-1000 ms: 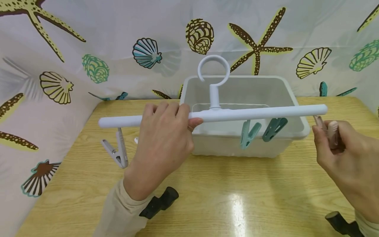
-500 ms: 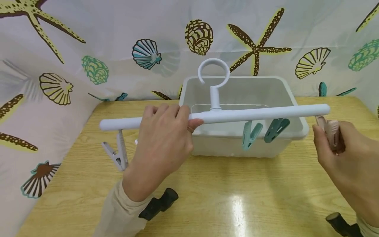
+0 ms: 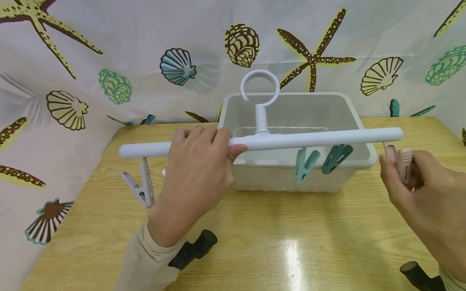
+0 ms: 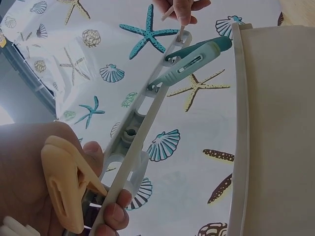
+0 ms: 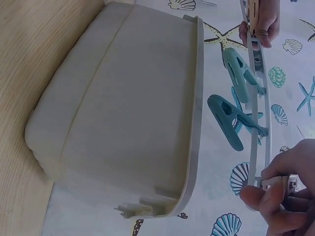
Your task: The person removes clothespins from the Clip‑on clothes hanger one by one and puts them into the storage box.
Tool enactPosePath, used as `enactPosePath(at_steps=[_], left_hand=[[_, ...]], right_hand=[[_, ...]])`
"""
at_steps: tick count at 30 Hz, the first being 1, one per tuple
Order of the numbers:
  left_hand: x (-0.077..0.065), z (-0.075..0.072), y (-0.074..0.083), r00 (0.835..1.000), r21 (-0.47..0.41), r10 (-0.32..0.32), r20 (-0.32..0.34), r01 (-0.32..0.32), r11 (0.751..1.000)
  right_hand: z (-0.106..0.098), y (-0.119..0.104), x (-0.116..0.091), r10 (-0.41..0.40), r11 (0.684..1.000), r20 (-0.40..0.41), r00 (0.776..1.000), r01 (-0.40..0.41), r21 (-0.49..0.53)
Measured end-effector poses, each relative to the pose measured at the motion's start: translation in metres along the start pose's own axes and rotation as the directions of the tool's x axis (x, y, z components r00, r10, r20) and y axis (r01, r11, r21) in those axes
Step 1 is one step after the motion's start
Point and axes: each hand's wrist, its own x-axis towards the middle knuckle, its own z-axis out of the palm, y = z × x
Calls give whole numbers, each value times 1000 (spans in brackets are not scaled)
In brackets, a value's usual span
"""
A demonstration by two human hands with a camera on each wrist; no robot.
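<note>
Left hand [image 3: 196, 173] curls round hanger [image 3: 316, 139], left of its hook [image 3: 261, 116]; hanger held raised above bench [image 3: 251, 242]. Right hand [image 3: 431, 198] pinches pale clip [image 3: 405, 163] at hanger's right end. Two green clips [image 3: 300, 166] hang between the hands, grey clip [image 3: 147, 184] near left end. Tub [image 3: 276, 180] stands on bench's far side.

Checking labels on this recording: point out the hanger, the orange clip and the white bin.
Hanger [image 3: 280, 141]: head view, on the bar.
Orange clip [image 4: 69, 178]: left wrist view, on its nearer arm.
White bin [image 3: 269, 178]: head view, on the front wall.
</note>
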Motion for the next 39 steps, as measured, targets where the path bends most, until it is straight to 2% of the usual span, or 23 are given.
enactPosePath(at_steps=[8,19,25,33,39], left_hand=[[0,-2,-3,1000,-11,-23,21,23,1000],[2,2,-5,999,-19,30,-14,-30,999],[2,4,-5,999,-28,35,6,-35,999],[4,5,-2,999,-21,44,20,-43,999],[3,5,-2,998,-20,45,33,-45,999]], right_hand=[[1,-1,-1,33,999,-17,999,-33,5],[-4,-10,-3,98,995,13,995,-98,-13],[-5,-10,-5,97,995,1,995,-97,33],[-10,-8,-12,118,988,25,993,-120,99],[-12,-8,-14,108,988,25,994,-110,107]])
